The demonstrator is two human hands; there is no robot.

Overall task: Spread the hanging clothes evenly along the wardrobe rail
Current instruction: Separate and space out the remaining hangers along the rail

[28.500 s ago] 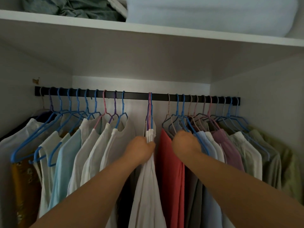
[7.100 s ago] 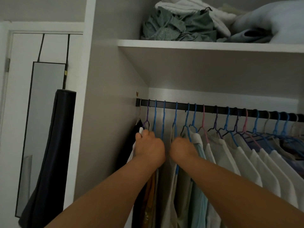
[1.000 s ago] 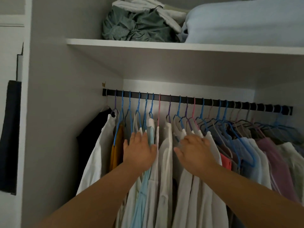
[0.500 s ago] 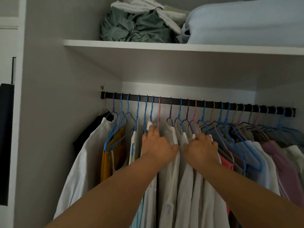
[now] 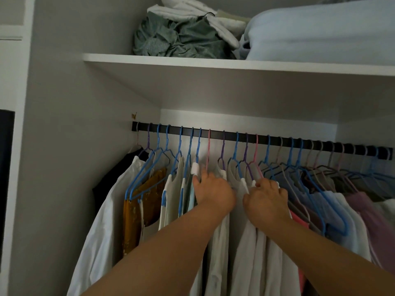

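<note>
The wardrobe (image 5: 64, 146) is standing open, with its shelf (image 5: 213, 65) carrying a pale blue duvet (image 5: 320, 33) and a crumpled green garment (image 5: 177, 39) above the black rail (image 5: 263, 141). Below the rail, the hanging clothes (image 5: 267, 242) are filling its whole length: a dark garment and a long white shirt (image 5: 106, 221) under the rail's left end, a mustard print piece (image 5: 139, 206) next along, pale tops below its middle, and a lilac top (image 5: 374, 221) under its right end.

Compared with half a second ago, the gaps between the blue hangers (image 5: 158, 167) under the left stretch of the rail are looking wider, and the view has drifted slightly leftward. A second ago both palms were lying flat on the fabric; now they are working higher, nearer the rail. That suggests the left part is nearly spaced out, while the hooks toward the rail's right end are still sitting closely packed and probably need attention next.

Both forearms are reaching up and forward from below the rail's middle. The left hand (image 5: 213, 193) is curling its fingers into the shoulder of a white top (image 5: 218, 242), apparently gripping it. The right hand (image 5: 267, 201) is pinching the neck of a neighbouring white garment (image 5: 252, 253), with its knuckles raised. The two hands are sitting just beside each other, apart.
</note>
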